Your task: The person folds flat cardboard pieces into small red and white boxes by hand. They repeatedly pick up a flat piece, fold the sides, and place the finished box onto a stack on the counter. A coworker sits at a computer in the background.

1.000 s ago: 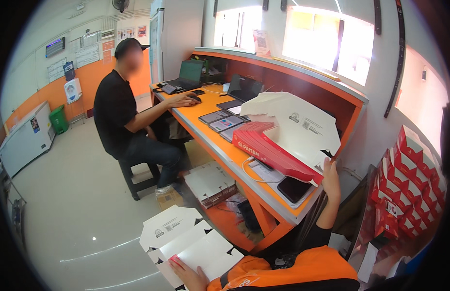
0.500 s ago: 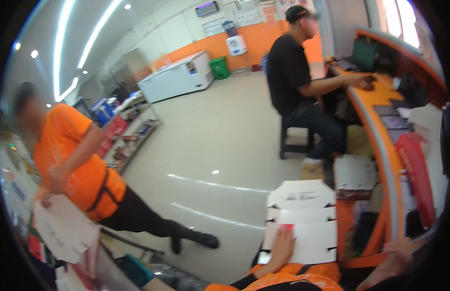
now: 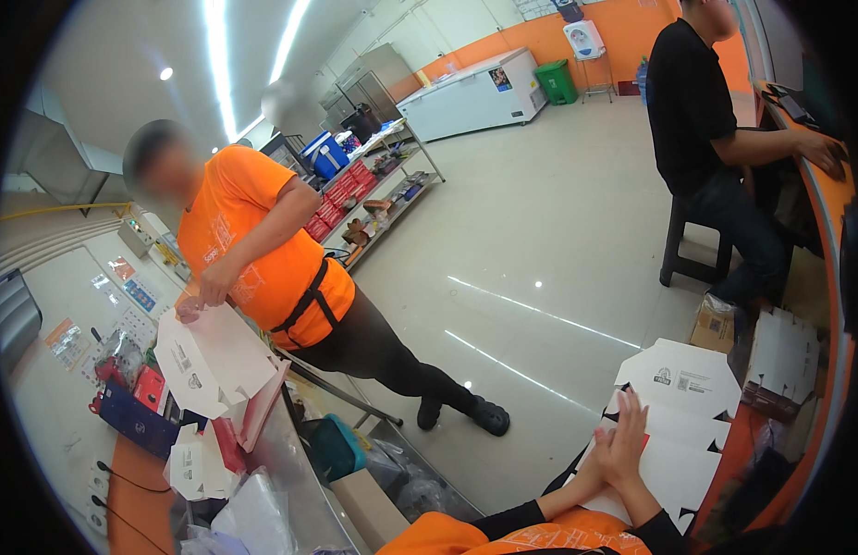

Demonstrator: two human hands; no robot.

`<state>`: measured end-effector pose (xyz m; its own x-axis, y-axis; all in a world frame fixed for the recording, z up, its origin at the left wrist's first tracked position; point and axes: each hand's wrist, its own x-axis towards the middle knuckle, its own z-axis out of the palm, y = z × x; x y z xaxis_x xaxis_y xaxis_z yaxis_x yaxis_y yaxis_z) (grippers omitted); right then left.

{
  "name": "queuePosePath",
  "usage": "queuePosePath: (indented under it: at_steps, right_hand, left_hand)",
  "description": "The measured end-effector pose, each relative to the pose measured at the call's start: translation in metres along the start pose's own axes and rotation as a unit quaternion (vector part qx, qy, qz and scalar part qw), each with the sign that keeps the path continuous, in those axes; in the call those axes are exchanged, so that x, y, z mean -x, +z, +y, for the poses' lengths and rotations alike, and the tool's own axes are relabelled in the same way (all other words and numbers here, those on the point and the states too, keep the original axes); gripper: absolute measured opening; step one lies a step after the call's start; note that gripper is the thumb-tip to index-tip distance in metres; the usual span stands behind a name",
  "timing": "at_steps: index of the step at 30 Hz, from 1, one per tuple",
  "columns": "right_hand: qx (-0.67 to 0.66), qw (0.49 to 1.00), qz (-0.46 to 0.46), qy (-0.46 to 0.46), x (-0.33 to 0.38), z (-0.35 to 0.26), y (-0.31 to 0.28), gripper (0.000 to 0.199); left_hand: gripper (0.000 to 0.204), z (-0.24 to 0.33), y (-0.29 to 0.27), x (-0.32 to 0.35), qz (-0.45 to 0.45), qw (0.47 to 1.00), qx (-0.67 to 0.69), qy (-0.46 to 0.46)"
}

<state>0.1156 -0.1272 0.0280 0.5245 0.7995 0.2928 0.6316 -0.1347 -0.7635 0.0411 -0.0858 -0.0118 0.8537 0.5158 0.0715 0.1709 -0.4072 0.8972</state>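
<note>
An unfolded white cardboard box (image 3: 674,421) with small dark print lies across my lap, at the lower right. Above its near part my two hands meet, palm against palm. My right hand (image 3: 630,442) has its fingers stretched upward and holds nothing that I can see. Tucked against it, my left hand (image 3: 588,474) is partly covered, with its visible fingers extended. A sliver of red shows on the box beside my fingers. At the left, a co-worker in an orange T-shirt (image 3: 258,208) handles another white cardboard box (image 3: 214,361) over a metal table.
The metal table (image 3: 295,476) carries a smaller white box (image 3: 196,462) and plastic bags (image 3: 258,513). A teal bin (image 3: 337,447) stands beside it. Another person in black (image 3: 692,111) sits at the orange counter (image 3: 831,217) on a black stool (image 3: 695,250). Folded cartons (image 3: 782,356) stand at the right.
My view has swung left. My right hand has come from the far right to meet my left hand, which lay flat on the box before. The co-worker still handles the other box.
</note>
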Motion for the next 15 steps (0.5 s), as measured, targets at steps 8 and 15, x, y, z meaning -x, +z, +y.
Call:
queuePosePath:
  at_steps: [8,15]
  right_hand:
    - [0.092,0.995,-0.047,-0.009,0.004,0.017,0.014,0.080]
    - [0.110,0.990,-0.067,0.057,-0.013,0.021,0.016,0.084]
  left_hand:
    - [0.039,-0.004,-0.001,0.005,-0.016,0.999,-0.026,0.014]
    - [0.038,-0.008,-0.003,-0.005,-0.045,0.994,-0.084,0.058]
